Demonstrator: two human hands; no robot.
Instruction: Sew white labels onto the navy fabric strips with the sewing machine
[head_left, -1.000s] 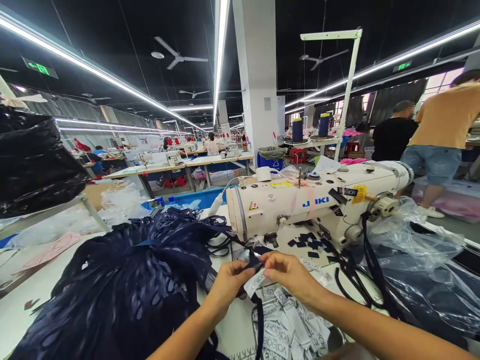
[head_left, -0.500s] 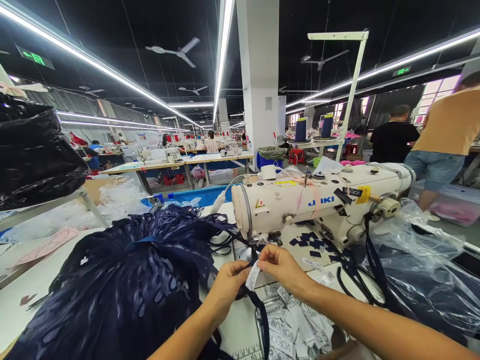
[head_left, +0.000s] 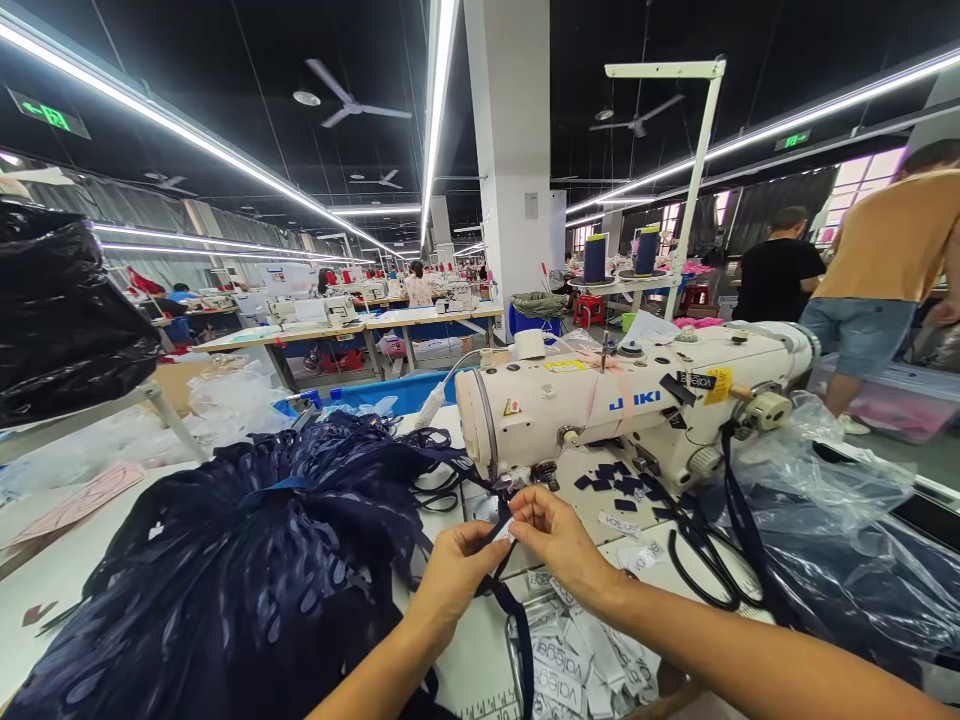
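White label [head_left: 504, 531], probably not yet stitched, is pinched between left hand [head_left: 456, 575] and right hand [head_left: 561, 543] beside the sewing machine [head_left: 551, 410]; loose labels [head_left: 559, 662] lie unattached before it.

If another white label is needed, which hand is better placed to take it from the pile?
Probably the right hand: the label pile lies just below it in the view, farther from the left hand. Both hands pinch one white label, so the right would need freeing first.
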